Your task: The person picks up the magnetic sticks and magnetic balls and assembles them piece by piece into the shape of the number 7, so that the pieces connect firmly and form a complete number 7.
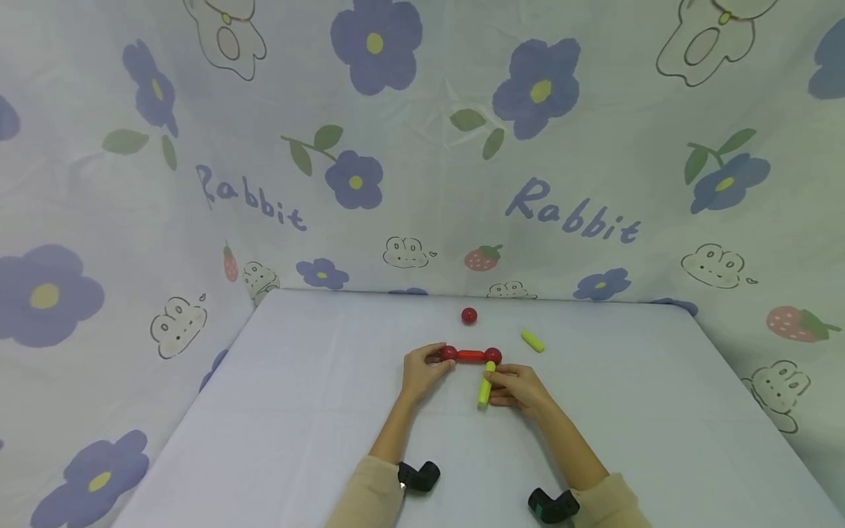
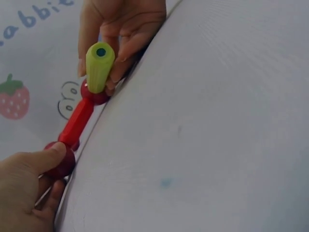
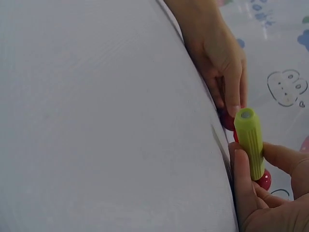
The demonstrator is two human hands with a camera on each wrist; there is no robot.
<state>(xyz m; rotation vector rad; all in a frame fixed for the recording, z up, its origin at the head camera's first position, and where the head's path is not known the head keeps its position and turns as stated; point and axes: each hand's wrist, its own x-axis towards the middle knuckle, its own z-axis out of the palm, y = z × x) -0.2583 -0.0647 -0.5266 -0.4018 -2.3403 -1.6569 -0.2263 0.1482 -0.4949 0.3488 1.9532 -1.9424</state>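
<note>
My left hand [image 1: 420, 374] pinches a dark red ball [image 1: 449, 353] between thumb and fingers. A red rod [image 1: 471, 356] runs from that ball to a second red ball [image 1: 493, 356] on the right. Against this second ball stands one end of a yellow-green rod [image 1: 485, 389], which my right hand [image 1: 520, 387] pinches; its other end points toward me. In the left wrist view the free end of the yellow-green rod [image 2: 100, 67] shows a dark round tip. The right wrist view has the rod's ribbed side [image 3: 251, 150] between thumb and fingers.
Beyond the hands a loose red ball [image 1: 469, 316] lies on the white table [image 1: 297, 411]. To its right lies another yellow-green rod [image 1: 532, 341]. A printed cloth [image 1: 422, 147] hangs behind the table. Both forearms carry black wrist devices [image 1: 419, 477].
</note>
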